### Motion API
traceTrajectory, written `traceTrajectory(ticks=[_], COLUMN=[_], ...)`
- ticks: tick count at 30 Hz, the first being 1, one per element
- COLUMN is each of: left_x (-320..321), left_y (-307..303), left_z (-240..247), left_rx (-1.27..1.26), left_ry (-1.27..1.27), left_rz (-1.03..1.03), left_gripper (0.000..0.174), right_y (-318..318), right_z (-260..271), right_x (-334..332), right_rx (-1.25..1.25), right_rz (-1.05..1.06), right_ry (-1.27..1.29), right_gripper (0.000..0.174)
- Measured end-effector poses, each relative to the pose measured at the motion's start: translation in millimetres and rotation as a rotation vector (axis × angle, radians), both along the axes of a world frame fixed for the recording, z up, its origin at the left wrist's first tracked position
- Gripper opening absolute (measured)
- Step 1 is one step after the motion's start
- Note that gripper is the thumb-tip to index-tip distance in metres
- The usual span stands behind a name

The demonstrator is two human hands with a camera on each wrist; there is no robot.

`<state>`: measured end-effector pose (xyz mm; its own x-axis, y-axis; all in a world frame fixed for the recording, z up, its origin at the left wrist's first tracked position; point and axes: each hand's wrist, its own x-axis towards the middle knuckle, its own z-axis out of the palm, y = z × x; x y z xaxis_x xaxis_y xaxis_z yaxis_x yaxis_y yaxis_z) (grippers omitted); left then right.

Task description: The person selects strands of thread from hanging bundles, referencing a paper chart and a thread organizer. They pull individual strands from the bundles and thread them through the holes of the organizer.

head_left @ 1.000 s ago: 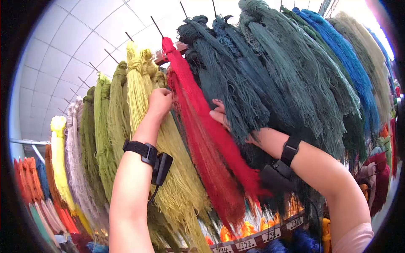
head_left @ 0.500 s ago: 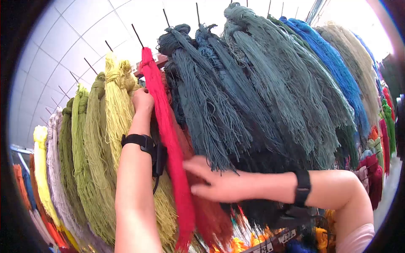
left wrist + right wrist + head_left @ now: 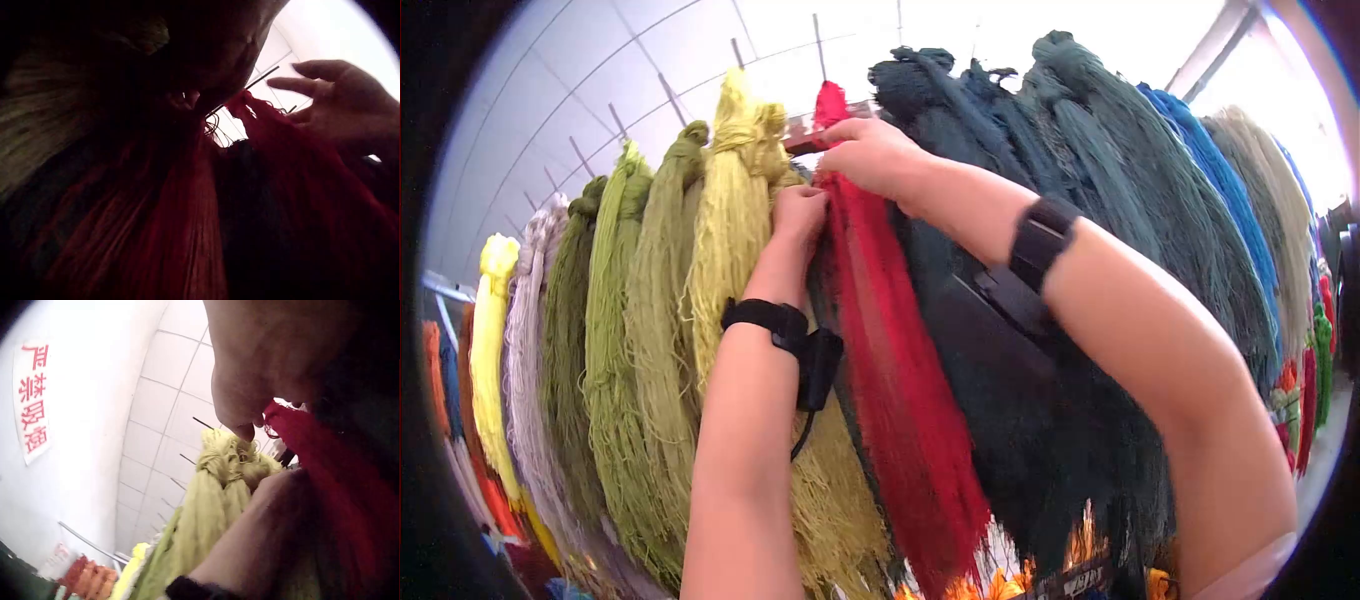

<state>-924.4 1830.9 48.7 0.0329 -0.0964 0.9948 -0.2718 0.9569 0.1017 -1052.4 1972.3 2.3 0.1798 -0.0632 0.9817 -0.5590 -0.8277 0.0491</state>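
Observation:
Red yarn (image 3: pixel 905 390) hangs from a thin rod between pale yellow skeins (image 3: pixel 740 190) and dark blue-green ones (image 3: pixel 960 150). My left hand (image 3: pixel 800 212) is curled at its upper left side, gripping darker red strands (image 3: pixel 194 231) that fan down below the fingers in the left wrist view. At the top of the bright red skein (image 3: pixel 331 462) is my right hand (image 3: pixel 872 155), back of the hand upward. The left wrist view shows the right hand's fingers (image 3: pixel 294 84) extended and spread beside the skein top. Its palm is hidden in the head view.
Several rods (image 3: pixel 670 98) stick out to the left, carrying olive (image 3: pixel 665 240), green (image 3: pixel 615 290) and lilac skeins (image 3: pixel 535 300). Blue (image 3: pixel 1200 170) and beige yarns (image 3: pixel 1255 180) hang at the right. Orange yarn (image 3: pixel 1005 580) shows low down. A red-lettered sign (image 3: pixel 32 403) is on the wall.
My right hand went from beside the blue-green yarn to the lower red skein, then up to its top. The bright red skein swung left and back. The left hand stays at the red yarn.

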Motion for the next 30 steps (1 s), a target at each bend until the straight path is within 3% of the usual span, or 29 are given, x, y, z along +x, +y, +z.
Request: traceTrajectory(ticks=[1, 3, 5, 6, 7, 9, 11, 13, 16, 17, 19, 21, 22, 23, 25, 27, 30], left_x=[-2, 2, -5, -4, -2, 7, 19, 19, 12, 13, 16, 13, 14, 10, -1, -16, -22], left_y=[14, 17, 35, 46, 57, 53, 32, 40, 47, 35, 3, 49, 44, 61, 127, 164, 214], left_z=[-9, -7, -18, -22, -26, -20, 2, -1, -1, 6, 21, 5, 19, 20, 5, 18, 17], left_rx=[0.029, 0.139, 0.274, 0.309, 0.342, 0.416, 0.5, 0.438, 0.326, 0.283, 0.202, 0.255, 0.238, 0.205, 0.136, 0.128, 0.378], left_ry=[0.012, -0.113, -0.052, -0.022, 0.009, 0.021, -0.035, -0.043, -0.047, -0.07, -0.109, -0.112, -0.147, -0.188, -0.28, -0.187, -0.266], left_rz=[-0.009, -0.225, -0.496, -0.546, -0.594, -0.731, -0.909, -0.714, -0.219, -0.224, -0.232, 0.003, -0.074, -0.159, -0.342, -0.602, -0.639], left_gripper=[0.017, 0.019, 0.018, 0.018, 0.018, 0.017, 0.018, 0.015, 0.018, 0.017, 0.014, 0.016, 0.015, 0.013, 0.012, 0.015, 0.018], right_y=[-14, -22, -55, -48, -45, -38, -25, -9, 45, 71, 89, 103, 111, 98, 63, 82, 98], right_z=[15, 30, 61, 50, 56, 59, 82, 112, 138, 125, 114, 73, 57, 67, 76, -10, -83], right_x=[4, 12, 10, 5, 14, 13, 6, -1, -10, -13, -27, -38, -45, -66, -105, -95, -132], right_rx=[-0.011, 0.066, 0.114, 0.22, 0.325, 0.185, -0.146, -0.522, -0.69, -0.714, -0.85, -0.631, -0.529, -0.522, -0.593, -0.305, -0.016], right_rz=[-0.103, -0.222, -0.181, -0.014, -0.08, 0.053, -0.051, -0.217, 0.277, 0.166, 0.194, 0.189, 0.185, 0.174, -0.201, 0.322, 0.411], right_ry=[-0.018, -0.054, 0.017, 0.038, -0.081, -0.075, 0.004, 0.062, -0.03, -0.077, -0.183, -0.299, -0.351, -0.23, -0.183, -0.274, -0.233], right_gripper=[0.039, 0.035, 0.031, 0.026, 0.024, 0.024, 0.022, 0.02, 0.01, 0.016, 0.02, 0.027, 0.03, 0.037, 0.04, 0.02, 0.024])
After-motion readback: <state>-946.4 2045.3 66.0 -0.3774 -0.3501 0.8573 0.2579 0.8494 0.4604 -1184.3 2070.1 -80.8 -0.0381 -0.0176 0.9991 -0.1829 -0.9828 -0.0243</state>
